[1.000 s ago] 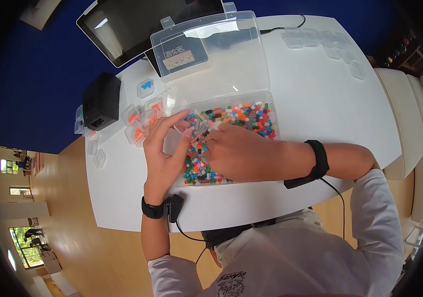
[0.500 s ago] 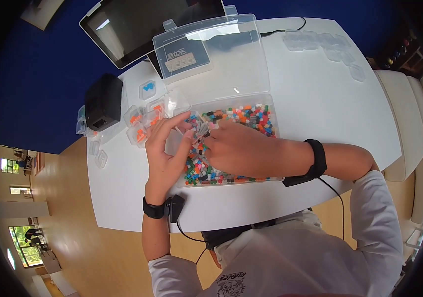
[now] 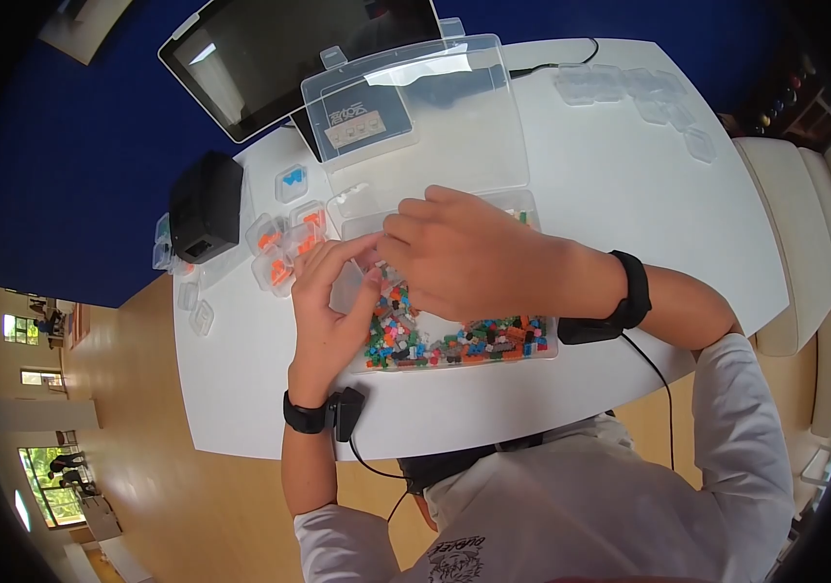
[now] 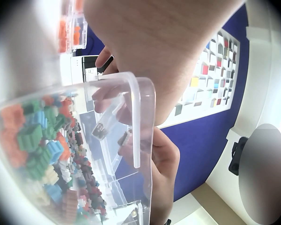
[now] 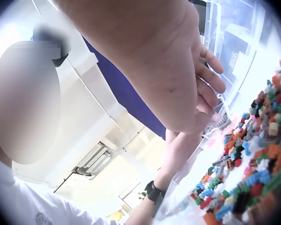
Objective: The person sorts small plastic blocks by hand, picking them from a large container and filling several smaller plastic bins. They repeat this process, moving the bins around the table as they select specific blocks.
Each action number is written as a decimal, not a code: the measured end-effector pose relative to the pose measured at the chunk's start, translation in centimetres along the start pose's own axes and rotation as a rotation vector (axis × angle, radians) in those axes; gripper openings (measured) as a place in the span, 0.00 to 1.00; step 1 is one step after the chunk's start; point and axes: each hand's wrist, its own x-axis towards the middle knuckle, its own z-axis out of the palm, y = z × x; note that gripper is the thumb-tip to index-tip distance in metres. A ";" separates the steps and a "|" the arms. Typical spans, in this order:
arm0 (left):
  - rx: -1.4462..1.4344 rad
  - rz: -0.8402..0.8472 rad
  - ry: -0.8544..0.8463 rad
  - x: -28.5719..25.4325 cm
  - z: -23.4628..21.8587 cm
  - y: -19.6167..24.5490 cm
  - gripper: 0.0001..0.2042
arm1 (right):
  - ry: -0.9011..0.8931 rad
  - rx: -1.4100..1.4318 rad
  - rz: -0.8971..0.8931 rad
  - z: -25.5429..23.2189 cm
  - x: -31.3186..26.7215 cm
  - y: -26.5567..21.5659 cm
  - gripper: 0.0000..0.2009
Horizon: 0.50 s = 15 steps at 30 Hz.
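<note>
My left hand [image 3: 330, 306] grips a small clear plastic box [image 4: 113, 117] between thumb and fingers, over the left part of a large clear bin [image 3: 454, 364]. Grey bricks [image 4: 99, 131] show inside the small box. Right beside it is my right hand [image 3: 479, 255], fingers curled, with a small grey brick [image 4: 124, 138] pinched at the fingertips in the left wrist view. In the head view the right hand's back covers the small box's contents. Loose multicoloured toy bricks [image 3: 503, 340] spread over the bin's floor.
Behind the bin its clear lid [image 3: 474, 126] stands folded back, before a dark monitor [image 3: 270, 68]. Small boxes of orange bricks [image 3: 277, 270], one of blue bricks [image 3: 292, 180] and a black device [image 3: 207, 206] lie left. Several clear boxes [image 3: 590, 85] sit at the back right.
My right hand has risen from the bricks in the bin, moving back and left to the small box, and now covers it. The left hand has stayed nearly in place.
</note>
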 end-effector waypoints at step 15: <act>-0.024 -0.007 -0.003 -0.1 0.2 -0.4 0.18 | -0.287 0.141 0.000 0.6 -0.5 -1.9 0.12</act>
